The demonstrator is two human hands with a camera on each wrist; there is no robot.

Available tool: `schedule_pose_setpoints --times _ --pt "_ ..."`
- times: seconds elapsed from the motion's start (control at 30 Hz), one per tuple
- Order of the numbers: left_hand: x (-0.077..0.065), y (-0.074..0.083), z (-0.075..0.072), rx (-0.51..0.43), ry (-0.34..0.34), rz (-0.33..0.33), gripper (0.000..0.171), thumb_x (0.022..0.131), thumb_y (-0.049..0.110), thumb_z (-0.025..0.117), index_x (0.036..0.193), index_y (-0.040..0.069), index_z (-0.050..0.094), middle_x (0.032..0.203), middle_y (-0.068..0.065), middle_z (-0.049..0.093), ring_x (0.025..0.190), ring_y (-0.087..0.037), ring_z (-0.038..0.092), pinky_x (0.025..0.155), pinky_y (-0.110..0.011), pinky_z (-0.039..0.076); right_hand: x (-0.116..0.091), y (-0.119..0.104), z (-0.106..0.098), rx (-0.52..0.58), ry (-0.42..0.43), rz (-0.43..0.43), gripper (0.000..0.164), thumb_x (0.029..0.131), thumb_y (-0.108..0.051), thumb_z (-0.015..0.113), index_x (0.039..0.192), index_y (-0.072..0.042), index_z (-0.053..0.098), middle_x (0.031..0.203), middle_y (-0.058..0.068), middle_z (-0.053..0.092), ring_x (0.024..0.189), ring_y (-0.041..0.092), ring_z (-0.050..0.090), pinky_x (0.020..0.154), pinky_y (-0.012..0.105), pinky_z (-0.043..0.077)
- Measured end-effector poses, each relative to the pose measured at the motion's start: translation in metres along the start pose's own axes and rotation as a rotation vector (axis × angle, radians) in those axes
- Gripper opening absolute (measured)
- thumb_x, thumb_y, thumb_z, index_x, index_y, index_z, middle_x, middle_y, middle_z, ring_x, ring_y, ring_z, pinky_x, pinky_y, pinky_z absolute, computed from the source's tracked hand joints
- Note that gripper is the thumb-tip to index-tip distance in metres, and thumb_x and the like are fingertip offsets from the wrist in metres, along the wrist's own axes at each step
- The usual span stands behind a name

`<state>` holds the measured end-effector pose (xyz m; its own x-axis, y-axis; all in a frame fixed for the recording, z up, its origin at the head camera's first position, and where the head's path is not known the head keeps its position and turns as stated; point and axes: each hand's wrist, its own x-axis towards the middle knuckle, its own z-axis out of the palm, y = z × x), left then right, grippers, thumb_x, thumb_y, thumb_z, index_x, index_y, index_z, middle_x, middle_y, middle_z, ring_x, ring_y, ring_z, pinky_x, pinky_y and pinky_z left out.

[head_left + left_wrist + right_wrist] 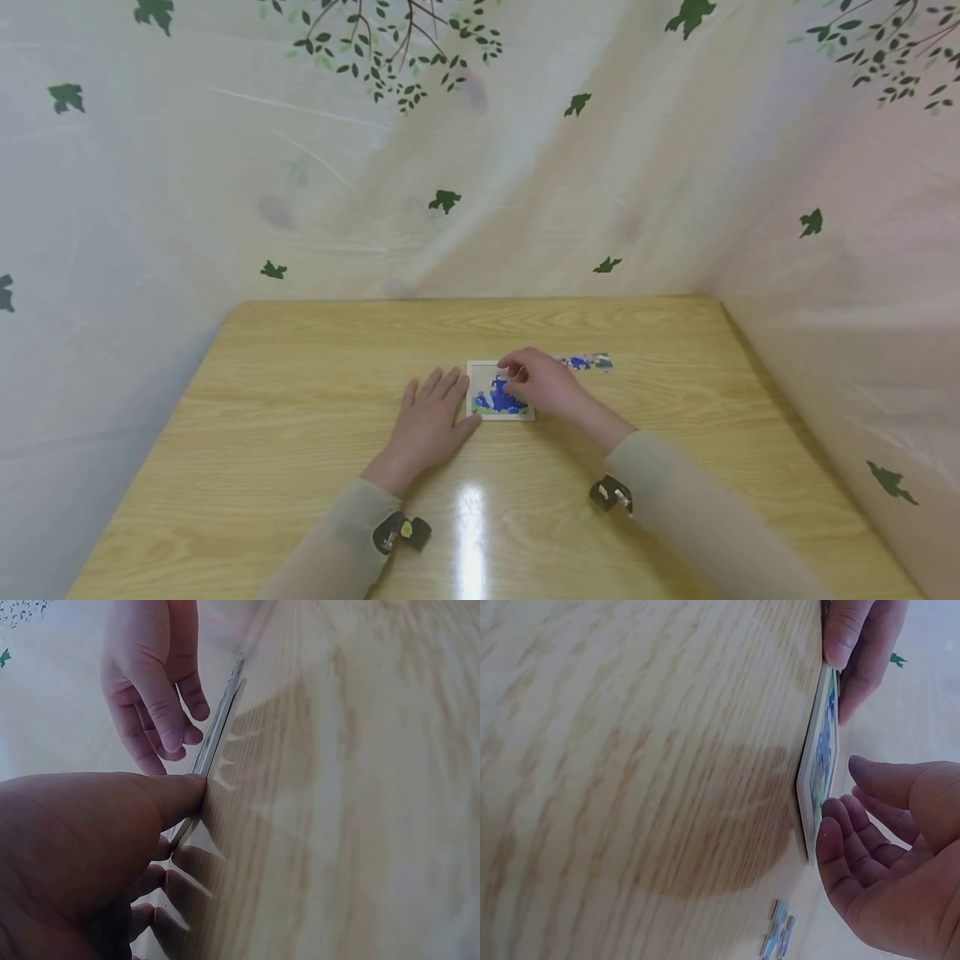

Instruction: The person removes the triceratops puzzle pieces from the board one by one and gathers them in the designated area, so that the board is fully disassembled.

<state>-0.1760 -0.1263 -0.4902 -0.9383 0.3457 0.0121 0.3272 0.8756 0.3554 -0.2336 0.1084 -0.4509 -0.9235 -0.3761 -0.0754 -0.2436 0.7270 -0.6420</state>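
Note:
A small jigsaw puzzle (498,403) in a white-edged tray lies flat on the table, its picture showing blue shapes over green. My left hand (429,423) rests on the wood at its left side, with fingers spread and thumb and fingertips at the tray's edge. Over the right part of the puzzle hovers my right hand (549,387), its fingers loosely bent. In the right wrist view its thumb (889,780) stands apart from the fingers, with nothing visible between them. The right hand hides part of the tray's right side.
Several loose puzzle pieces (602,361) lie on the table (337,342) behind and right of the tray, partly covered by the right hand. A light curtain (510,167) with green leaf prints hangs behind the table and along its sides.

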Motion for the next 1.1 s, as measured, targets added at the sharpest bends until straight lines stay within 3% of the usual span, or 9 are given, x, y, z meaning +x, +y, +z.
schedule_pose_setpoints --times 0.37,1.1 --pt "0.0013 -0.0019 0.0024 -0.041 0.008 0.008 0.074 0.11 0.05 0.061 0.168 0.008 0.045 0.178 -0.015 0.034 0.166 -0.043 0.023 0.132 -0.07 0.006 0.0056 0.0007 0.0054 -0.055 -0.023 0.004 0.039 0.099 -0.015 0.085 0.136 -0.007 0.075 0.109 0.002 0.071 0.101 0.019 0.067 0.093 0.041 0.06" --pt "0.0005 0.0005 -0.0018 -0.01 0.002 0.011 0.073 0.111 0.052 0.061 0.168 0.009 0.046 0.177 -0.014 0.036 0.166 -0.042 0.023 0.133 -0.069 0.008 0.0041 -0.0062 0.0093 -0.138 -0.041 0.024 0.04 0.097 -0.019 0.088 0.133 -0.006 0.077 0.11 0.003 0.067 0.099 0.019 0.065 0.091 0.04 0.061"
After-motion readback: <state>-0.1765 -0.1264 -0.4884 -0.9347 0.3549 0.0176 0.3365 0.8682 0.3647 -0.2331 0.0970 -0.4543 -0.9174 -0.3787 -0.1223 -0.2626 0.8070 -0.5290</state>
